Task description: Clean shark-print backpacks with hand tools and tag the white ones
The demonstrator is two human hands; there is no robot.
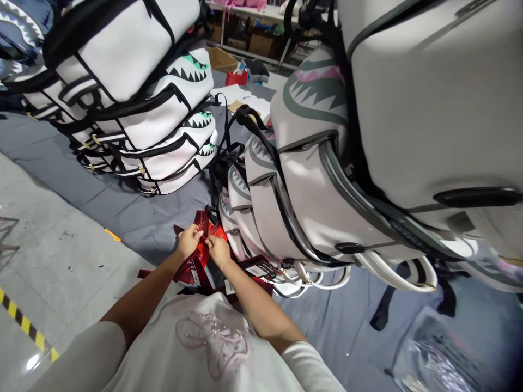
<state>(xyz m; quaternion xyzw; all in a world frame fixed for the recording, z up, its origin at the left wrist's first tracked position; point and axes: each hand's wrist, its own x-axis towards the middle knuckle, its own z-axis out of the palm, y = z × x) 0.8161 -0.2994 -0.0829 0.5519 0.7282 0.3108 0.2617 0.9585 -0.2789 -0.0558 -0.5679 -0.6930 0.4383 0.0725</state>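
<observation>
Low in the middle of the view, my left hand point(189, 240) and my right hand point(218, 249) are close together over a pile of dark red tags point(198, 270). Both hands have fingers pinched on the red tags or their thin strings; which exactly is too small to tell. More red tags lie beneath and around the hands, some with white labels. Just right of my right hand stands a stack of beige backpacks point(269, 218) with grey shark-mouth prints and pale handles.
White backpacks point(151, 130) with black trim are stacked at the left. A clear plastic bag point(437, 354) lies at the lower right on the grey cloth point(327, 321). Shelving point(261, 46) and a red box point(236, 78) stand behind. Striped tape point(25, 324) marks the floor.
</observation>
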